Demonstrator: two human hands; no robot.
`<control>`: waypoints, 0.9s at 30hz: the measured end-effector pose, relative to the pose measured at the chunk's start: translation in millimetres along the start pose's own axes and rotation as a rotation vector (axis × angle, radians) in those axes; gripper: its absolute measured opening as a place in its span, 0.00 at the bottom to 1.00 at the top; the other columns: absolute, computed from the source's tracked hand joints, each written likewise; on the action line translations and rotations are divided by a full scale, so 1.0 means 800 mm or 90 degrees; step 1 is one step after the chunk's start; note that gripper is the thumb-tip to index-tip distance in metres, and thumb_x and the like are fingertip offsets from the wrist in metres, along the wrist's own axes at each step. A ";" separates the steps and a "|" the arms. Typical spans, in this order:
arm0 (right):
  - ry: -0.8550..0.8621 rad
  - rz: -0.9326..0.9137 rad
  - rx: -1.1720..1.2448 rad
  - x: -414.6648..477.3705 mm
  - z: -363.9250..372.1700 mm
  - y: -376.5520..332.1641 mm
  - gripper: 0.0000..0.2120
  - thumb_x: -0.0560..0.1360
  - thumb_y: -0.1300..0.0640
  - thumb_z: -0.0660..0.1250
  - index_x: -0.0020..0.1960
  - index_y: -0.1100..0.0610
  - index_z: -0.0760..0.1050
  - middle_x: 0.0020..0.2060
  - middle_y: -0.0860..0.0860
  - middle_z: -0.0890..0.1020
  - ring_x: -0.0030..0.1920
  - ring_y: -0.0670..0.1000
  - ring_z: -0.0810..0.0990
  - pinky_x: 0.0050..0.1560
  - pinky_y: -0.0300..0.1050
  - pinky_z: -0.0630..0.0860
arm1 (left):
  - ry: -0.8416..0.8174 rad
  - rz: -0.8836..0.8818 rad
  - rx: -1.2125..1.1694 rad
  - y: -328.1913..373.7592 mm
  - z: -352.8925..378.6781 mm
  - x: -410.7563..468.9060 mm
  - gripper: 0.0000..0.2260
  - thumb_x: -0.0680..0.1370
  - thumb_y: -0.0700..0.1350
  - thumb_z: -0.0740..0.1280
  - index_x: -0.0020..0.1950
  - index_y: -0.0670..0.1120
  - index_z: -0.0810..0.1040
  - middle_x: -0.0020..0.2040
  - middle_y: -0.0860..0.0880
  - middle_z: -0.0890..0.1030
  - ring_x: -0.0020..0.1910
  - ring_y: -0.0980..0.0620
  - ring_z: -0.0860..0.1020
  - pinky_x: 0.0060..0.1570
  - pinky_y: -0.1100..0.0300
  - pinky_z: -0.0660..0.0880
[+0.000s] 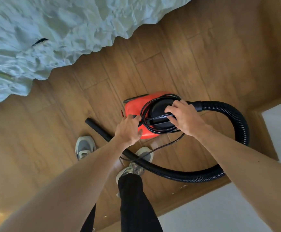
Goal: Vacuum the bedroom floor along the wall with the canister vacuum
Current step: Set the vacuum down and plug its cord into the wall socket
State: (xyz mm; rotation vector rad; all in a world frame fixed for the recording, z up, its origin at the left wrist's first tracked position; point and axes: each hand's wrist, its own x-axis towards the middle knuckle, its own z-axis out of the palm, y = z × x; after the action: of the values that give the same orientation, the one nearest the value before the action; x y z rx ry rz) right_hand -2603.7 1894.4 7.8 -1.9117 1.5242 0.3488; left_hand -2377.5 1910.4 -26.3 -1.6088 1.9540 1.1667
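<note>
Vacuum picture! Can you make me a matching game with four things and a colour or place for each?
Things:
1. vacuum body
2. hose
3. cord
4. bedding

Matches:
A. pale, at the upper left
B. red
C. wound in loops on top of the vacuum body
D. black and ribbed, curving over the floor at the right

Pairs: 1-B, 2-D, 3-C, 4-A

I count one red vacuum (133, 106) dead centre, one black hose (236, 118) at three o'clock, one cord (169, 142), two shoes (84, 146) near six o'clock, and two hands: left hand (128, 129), right hand (185, 118).
</note>
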 end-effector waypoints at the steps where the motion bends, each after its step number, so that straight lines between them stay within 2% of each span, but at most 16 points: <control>1: 0.016 -0.009 0.013 0.000 0.002 0.002 0.10 0.79 0.56 0.68 0.59 0.57 0.79 0.49 0.54 0.76 0.54 0.58 0.74 0.48 0.55 0.71 | 0.021 -0.002 -0.016 0.000 0.002 0.004 0.16 0.78 0.47 0.68 0.64 0.47 0.75 0.55 0.43 0.77 0.56 0.41 0.77 0.48 0.47 0.78; 6: 0.100 -0.048 0.059 0.000 0.007 0.010 0.06 0.74 0.63 0.74 0.50 0.61 0.84 0.41 0.56 0.78 0.45 0.61 0.77 0.40 0.60 0.77 | 0.069 0.009 -0.054 -0.002 0.006 0.007 0.10 0.78 0.44 0.68 0.59 0.45 0.79 0.50 0.43 0.78 0.51 0.40 0.79 0.43 0.48 0.76; 12: 0.125 -0.063 0.083 -0.017 -0.017 -0.003 0.06 0.70 0.66 0.76 0.47 0.62 0.85 0.36 0.55 0.78 0.39 0.60 0.77 0.35 0.57 0.79 | 0.075 0.029 -0.065 -0.006 -0.025 -0.009 0.06 0.77 0.45 0.70 0.53 0.46 0.81 0.47 0.46 0.80 0.47 0.42 0.80 0.43 0.47 0.78; 17: 0.122 -0.025 0.098 -0.043 -0.057 -0.025 0.05 0.75 0.63 0.73 0.51 0.60 0.85 0.38 0.55 0.79 0.43 0.60 0.77 0.42 0.58 0.78 | 0.071 0.062 -0.034 0.003 -0.085 -0.030 0.05 0.77 0.44 0.70 0.51 0.45 0.81 0.48 0.48 0.81 0.48 0.45 0.80 0.43 0.49 0.77; 21: 0.122 0.030 0.124 -0.070 -0.095 -0.051 0.09 0.79 0.58 0.68 0.56 0.60 0.82 0.45 0.54 0.80 0.50 0.57 0.77 0.49 0.55 0.76 | 0.087 0.104 0.004 0.016 -0.141 -0.050 0.05 0.77 0.44 0.70 0.50 0.44 0.81 0.46 0.48 0.81 0.47 0.45 0.79 0.42 0.51 0.77; 24: 0.171 0.070 0.190 -0.090 -0.128 -0.069 0.05 0.78 0.60 0.69 0.52 0.61 0.79 0.43 0.51 0.78 0.48 0.55 0.75 0.48 0.52 0.73 | 0.096 0.143 -0.004 0.029 -0.190 -0.067 0.05 0.78 0.45 0.70 0.50 0.44 0.82 0.44 0.49 0.80 0.44 0.47 0.79 0.41 0.52 0.77; 27: 0.219 0.100 0.229 -0.110 -0.163 -0.086 0.04 0.77 0.61 0.69 0.47 0.61 0.76 0.39 0.49 0.77 0.43 0.53 0.73 0.45 0.53 0.73 | 0.113 0.180 0.016 0.046 -0.242 -0.083 0.06 0.78 0.46 0.70 0.50 0.45 0.82 0.43 0.48 0.81 0.42 0.47 0.79 0.41 0.51 0.77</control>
State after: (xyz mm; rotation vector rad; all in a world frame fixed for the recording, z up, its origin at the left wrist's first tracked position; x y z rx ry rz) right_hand -2588.8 1885.6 178.9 -1.6269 1.8216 -0.1917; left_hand -2348.7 1804.1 150.2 -1.5035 2.3625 1.1246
